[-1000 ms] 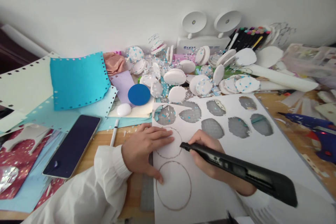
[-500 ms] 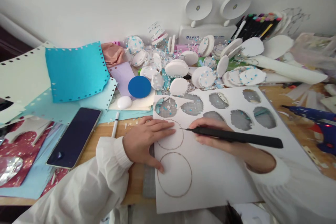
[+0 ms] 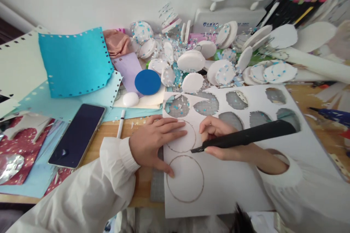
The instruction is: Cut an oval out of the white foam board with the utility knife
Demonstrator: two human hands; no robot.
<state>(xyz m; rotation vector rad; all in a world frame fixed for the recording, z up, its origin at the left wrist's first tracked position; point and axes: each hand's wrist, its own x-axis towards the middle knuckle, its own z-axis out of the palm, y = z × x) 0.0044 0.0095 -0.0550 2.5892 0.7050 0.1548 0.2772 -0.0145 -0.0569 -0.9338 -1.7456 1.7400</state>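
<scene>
A white sheet with several ragged round holes lies over a grey mat. Two circles are outlined near its left edge. My left hand lies with fingers spread over the left part of the upper circle, its thumb by the top of the lower circle. My right hand grips a black pen-like cutter; the cutter's tip is at the lower right of the upper circle's outline.
White discs with blue bits crowd the back. A phone, a white pen, a blue disc and coloured papers are at the left. A blue glue gun is at the right edge.
The cutter's tip has moved down along the right side of the upper circle, and its back end has swung upward. My left hand stays on the sheet. The view has shifted slightly.
</scene>
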